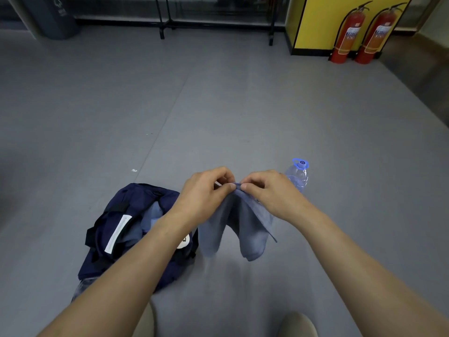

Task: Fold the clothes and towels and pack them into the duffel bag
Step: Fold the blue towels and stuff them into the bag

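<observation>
Both hands, left & right, pinched the blue towel at its top edge, hanging above the floor beside the open duffel bag. Best to match corners evenly w/ edges flush before folding again.

My left arm is covering the right side of the duffel bag, hiding most of its white patch and part of the blue cloth inside. My right hand and the blue towel are blocking the water bottle low down. The towel's hanging ends are showing blurred. The fire extinguishers' labels are reading too small. The top edge is cutting off the grey bin, the bottom edge my knees.
</observation>
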`<move>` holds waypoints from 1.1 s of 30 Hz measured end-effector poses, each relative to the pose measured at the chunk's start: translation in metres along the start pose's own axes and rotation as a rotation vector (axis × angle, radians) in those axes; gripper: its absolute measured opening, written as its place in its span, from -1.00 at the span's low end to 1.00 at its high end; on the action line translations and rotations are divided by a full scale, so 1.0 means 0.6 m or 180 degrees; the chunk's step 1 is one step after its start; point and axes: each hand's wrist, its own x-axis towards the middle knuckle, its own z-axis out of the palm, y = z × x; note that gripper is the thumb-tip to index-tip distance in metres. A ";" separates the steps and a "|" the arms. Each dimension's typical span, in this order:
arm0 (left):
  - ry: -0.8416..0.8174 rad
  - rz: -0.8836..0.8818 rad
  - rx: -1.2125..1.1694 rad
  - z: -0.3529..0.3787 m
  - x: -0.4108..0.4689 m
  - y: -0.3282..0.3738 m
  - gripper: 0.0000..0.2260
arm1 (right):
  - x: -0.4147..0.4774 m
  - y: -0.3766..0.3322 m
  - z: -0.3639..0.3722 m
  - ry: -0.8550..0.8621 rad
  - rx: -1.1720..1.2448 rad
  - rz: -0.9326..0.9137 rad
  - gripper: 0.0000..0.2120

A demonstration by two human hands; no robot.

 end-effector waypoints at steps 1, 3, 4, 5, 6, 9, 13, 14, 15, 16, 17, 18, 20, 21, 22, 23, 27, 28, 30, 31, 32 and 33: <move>0.0019 0.0009 0.0024 -0.001 0.000 0.000 -0.94 | -0.001 -0.003 0.001 -0.0011 -0.0108 -0.0049 -0.86; 0.0057 0.0019 -0.0003 -0.004 0.000 0.002 -0.92 | -0.001 -0.005 0.008 -0.0058 -0.0366 -0.0094 -0.89; 0.0065 0.0001 -0.0069 -0.007 0.001 0.003 -0.91 | 0.001 0.000 0.011 -0.0111 -0.0518 -0.0059 -0.90; 0.0080 -0.0028 -0.0145 -0.011 0.001 0.003 -0.90 | 0.002 0.006 0.014 -0.0179 -0.0668 0.0005 -0.87; 0.0113 -0.0069 -0.0181 -0.017 0.002 0.003 -0.89 | 0.003 0.013 0.017 -0.0254 -0.0775 0.0083 -0.83; 0.0160 -0.0258 0.0129 -0.032 0.002 -0.005 -0.90 | 0.005 0.022 0.015 -0.0261 -0.0722 0.0209 -0.84; -0.0236 -0.0311 0.0432 -0.026 -0.004 -0.018 -0.80 | 0.013 -0.001 0.012 0.0146 -0.0394 -0.0044 -0.93; -0.0410 -0.0258 0.0301 -0.019 -0.007 -0.015 -0.65 | 0.015 -0.008 0.014 0.0196 -0.0277 -0.0128 -0.93; -0.0522 -0.0238 0.0193 -0.011 -0.009 -0.009 -0.54 | 0.016 -0.013 0.016 0.0225 -0.0136 -0.0200 -0.93; -0.0541 -0.0240 0.0129 -0.002 -0.011 -0.003 -0.52 | 0.018 -0.015 0.018 0.0253 0.0006 -0.0256 -0.91; -0.0470 -0.0268 0.0096 0.007 -0.011 -0.002 -0.56 | 0.020 -0.017 0.020 0.0300 0.0150 -0.0299 -0.90; -0.0309 -0.0289 0.0109 0.014 -0.009 -0.002 -0.67 | 0.023 -0.018 0.022 0.0361 0.0317 -0.0329 -0.88; -0.0011 -0.0353 0.0021 0.018 -0.005 -0.001 -0.86 | 0.026 -0.017 0.024 0.0470 0.0698 -0.0348 -0.86; 0.0065 -0.0401 -0.0144 0.018 -0.002 -0.002 -0.84 | 0.027 -0.017 0.025 0.0511 0.0842 -0.0313 -0.85; 0.0101 -0.0437 -0.0340 0.017 0.000 -0.001 -0.84 | 0.025 -0.015 0.026 0.0506 0.0922 -0.0248 -0.83; 0.0145 -0.0440 -0.0472 0.015 0.002 0.001 -0.87 | 0.023 -0.011 0.026 0.0440 0.0943 -0.0164 -0.78; 0.0322 -0.0572 -0.0735 0.013 0.002 0.004 -0.86 | 0.011 0.019 0.024 -0.0081 0.0659 0.0022 -0.74; 0.0380 -0.0618 -0.0762 0.013 0.002 0.004 -0.84 | 0.010 0.024 0.021 -0.0085 0.0475 0.0023 -0.78; 0.0492 -0.0624 -0.0464 0.012 0.005 0.001 -0.84 | 0.010 0.024 0.016 0.0147 0.0349 0.0012 -0.80; 0.0515 -0.0590 -0.0106 0.010 0.006 0.000 -0.86 | 0.010 0.017 0.014 0.0309 0.0414 -0.0021 -0.82; 0.0495 -0.0545 0.0225 0.009 0.006 -0.001 -0.90 | 0.012 0.011 0.013 0.0461 0.0462 -0.0083 -0.84; 0.0414 -0.0487 0.0406 0.008 0.005 0.002 -0.95 | 0.013 0.004 0.013 0.0566 0.0467 -0.0143 -0.85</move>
